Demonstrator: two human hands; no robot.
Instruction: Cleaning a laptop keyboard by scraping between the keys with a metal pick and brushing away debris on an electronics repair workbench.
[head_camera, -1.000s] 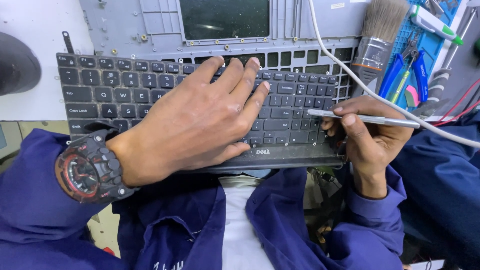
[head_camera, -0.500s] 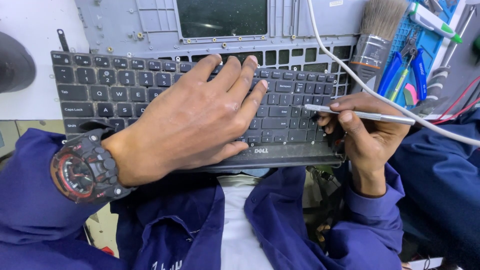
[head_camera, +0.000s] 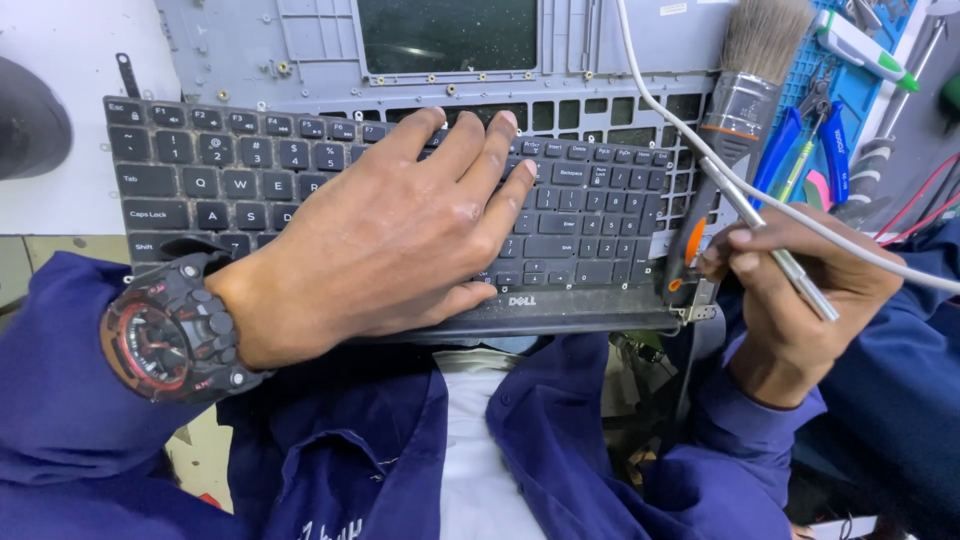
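Pressing: my left hand (head_camera: 400, 235) lies flat on the black keyboard (head_camera: 590, 215), over the grey laptop chassis (head_camera: 240, 40).
Tool: my right hand (head_camera: 800, 290) pinches a thin metal tool (head_camera: 775, 255) at its right edge.
Next: steady prying, I judge.
Change: tool now steeper, tip no longer over the keys.

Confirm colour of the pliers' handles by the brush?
Blue, on the blue-handled pliers beside the flat bristle brush; head view shows it.

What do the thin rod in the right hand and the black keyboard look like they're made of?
Thin silver rod: probably metal; bright, smooth sheen. Black laptop keyboard: looks like matte plastic keys, dusty, no shine. The right hand grips the rod; the left hand lies flat on the keys.
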